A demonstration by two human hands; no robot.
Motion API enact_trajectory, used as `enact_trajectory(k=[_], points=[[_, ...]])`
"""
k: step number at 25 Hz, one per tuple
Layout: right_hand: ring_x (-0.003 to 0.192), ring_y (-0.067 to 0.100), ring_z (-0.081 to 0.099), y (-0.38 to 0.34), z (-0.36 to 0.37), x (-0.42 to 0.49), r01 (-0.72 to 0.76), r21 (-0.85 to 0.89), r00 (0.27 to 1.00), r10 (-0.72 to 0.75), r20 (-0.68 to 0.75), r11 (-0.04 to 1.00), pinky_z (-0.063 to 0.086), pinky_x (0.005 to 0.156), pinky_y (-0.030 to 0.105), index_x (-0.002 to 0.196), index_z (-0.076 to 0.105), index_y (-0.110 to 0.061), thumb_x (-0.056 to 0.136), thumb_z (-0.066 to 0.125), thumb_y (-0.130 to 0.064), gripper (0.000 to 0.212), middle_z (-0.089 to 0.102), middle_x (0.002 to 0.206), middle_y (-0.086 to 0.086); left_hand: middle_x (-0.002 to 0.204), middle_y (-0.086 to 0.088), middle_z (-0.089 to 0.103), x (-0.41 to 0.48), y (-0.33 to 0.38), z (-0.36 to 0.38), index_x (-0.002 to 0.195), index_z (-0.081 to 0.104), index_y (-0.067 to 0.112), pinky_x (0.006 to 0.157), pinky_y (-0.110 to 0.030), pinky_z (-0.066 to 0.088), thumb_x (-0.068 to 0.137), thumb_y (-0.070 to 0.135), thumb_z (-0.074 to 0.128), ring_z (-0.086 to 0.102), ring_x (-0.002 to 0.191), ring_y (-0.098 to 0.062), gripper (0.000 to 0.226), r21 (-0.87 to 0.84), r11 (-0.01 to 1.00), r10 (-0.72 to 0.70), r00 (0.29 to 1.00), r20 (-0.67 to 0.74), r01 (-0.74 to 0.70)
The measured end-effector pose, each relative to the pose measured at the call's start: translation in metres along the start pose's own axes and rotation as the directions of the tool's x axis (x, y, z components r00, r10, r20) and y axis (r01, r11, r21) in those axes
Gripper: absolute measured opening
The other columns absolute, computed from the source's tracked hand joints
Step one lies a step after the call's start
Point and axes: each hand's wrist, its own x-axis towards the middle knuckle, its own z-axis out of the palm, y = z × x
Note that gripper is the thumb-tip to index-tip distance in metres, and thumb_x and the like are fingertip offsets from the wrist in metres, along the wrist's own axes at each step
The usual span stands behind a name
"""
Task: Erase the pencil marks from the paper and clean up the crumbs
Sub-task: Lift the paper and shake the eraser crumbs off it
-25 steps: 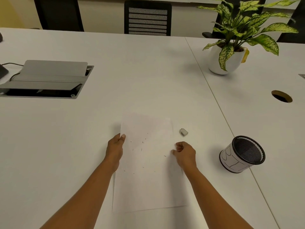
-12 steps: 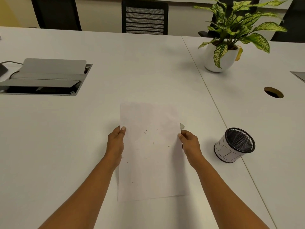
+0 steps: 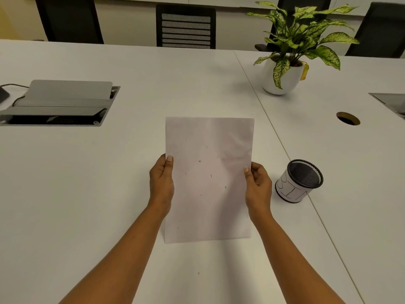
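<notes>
A white sheet of paper (image 3: pixel 209 181) is lifted off the white table (image 3: pixel 87 194), held facing me. Small dark eraser crumbs (image 3: pixel 210 176) lie scattered on its middle. My left hand (image 3: pixel 161 181) pinches the sheet's left edge, thumb on top. On the right edge, my right hand (image 3: pixel 257 185) pinches it the same way. The eraser is hidden behind the raised paper. One dark crumb (image 3: pixel 198 273) lies on the table below the sheet.
A black mesh cup (image 3: pixel 299 181) with a white paper label stands just right of my right hand. A potted plant (image 3: pixel 285 69) is at the back right, a grey cable box (image 3: pixel 57 104) at the left, a cable hole (image 3: pixel 348 118) at the right. Chairs line the far edge.
My right hand moved from the sheet's middle to its right edge and pinched it. Both hands lifted the paper off the table; it now covers the eraser.
</notes>
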Motion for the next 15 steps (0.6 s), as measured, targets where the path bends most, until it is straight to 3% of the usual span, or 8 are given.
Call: enact_trajectory(k=[4,7,11,15], points=[[0.086,0.001,0.06,-0.007,0.0,-0.005,0.038,0.025,0.999,-0.037,-0.036,0.999,0.046,0.074,0.006,0.093,0.057,-0.024,0.093,0.048,-0.016,0.012,0.064,0.095,-0.005,0.098,0.014,0.062,-0.003,0.007,0.004,0.106,0.058,0.023,0.082,-0.011,0.047,0.098,0.022,0.039,0.059,0.091,0.001,0.021,-0.022,0.999,0.04,0.999,0.008,-0.04],[0.092,0.009,0.061,-0.013,0.001,-0.008,0.068,0.045,0.996,-0.066,-0.056,0.997,0.049,0.083,0.018,0.095,0.057,-0.021,0.093,0.048,-0.016,0.011,0.065,0.098,-0.001,0.101,0.01,0.063,-0.003,0.008,0.005,0.112,0.058,0.017,0.088,-0.019,0.047,0.097,0.024,0.04,0.059,0.096,-0.004,0.024,-0.045,0.998,0.043,0.999,0.005,-0.043],[0.094,0.013,0.062,-0.023,0.005,-0.013,0.117,0.061,0.992,-0.113,-0.06,0.991,0.05,0.085,0.023,0.095,0.056,-0.023,0.093,0.047,-0.015,0.012,0.065,0.098,0.001,0.103,0.01,0.062,-0.004,0.016,0.007,0.115,0.056,0.016,0.084,-0.013,0.048,0.098,0.021,0.039,0.06,0.094,-0.001,0.025,-0.071,0.993,0.09,0.996,-0.007,-0.09],[0.087,0.007,0.061,-0.03,0.008,-0.016,0.185,0.074,0.98,-0.179,-0.092,0.98,0.051,0.08,0.018,0.089,0.055,-0.03,0.093,0.047,-0.013,0.018,0.064,0.091,-0.006,0.101,0.013,0.059,-0.009,0.026,0.016,0.113,0.053,0.016,0.071,-0.004,0.044,0.098,0.015,0.037,0.06,0.085,0.012,0.022,-0.094,0.982,0.16,0.987,-0.018,-0.161]])
